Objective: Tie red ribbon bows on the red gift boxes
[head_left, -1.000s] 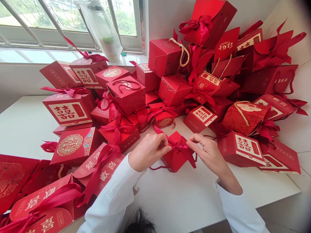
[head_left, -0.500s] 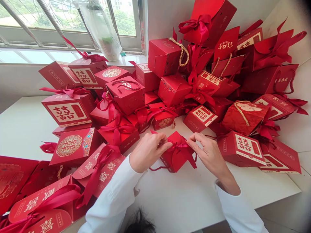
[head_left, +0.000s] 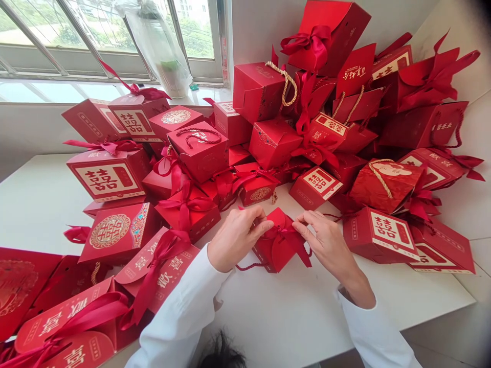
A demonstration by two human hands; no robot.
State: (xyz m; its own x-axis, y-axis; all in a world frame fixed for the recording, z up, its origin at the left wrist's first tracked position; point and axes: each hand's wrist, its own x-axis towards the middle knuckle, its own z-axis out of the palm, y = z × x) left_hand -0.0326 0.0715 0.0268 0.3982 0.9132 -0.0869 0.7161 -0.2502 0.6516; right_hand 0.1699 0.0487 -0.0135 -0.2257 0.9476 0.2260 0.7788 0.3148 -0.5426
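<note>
A small red gift box [head_left: 278,250] lies on the white table [head_left: 253,306] between my hands, with a red satin ribbon [head_left: 286,232] tied across its top and a thin red cord handle [head_left: 249,267] trailing to the left. My left hand [head_left: 238,237] pinches one ribbon end at the box's left side. My right hand [head_left: 324,240] holds the ribbon near the knot from the right. The fingers hide part of the ribbon.
Many red gift boxes and bags with gold double-happiness panels, ribbons and rope handles are heaped behind and left of my hands, up to a wall and window. White table surface lies nearer me. Dark hair shows at the bottom edge.
The upright ribbon end at the left has shortened into my left fingers. My left hand has moved slightly closer to the box, and the bow looks drawn in.
</note>
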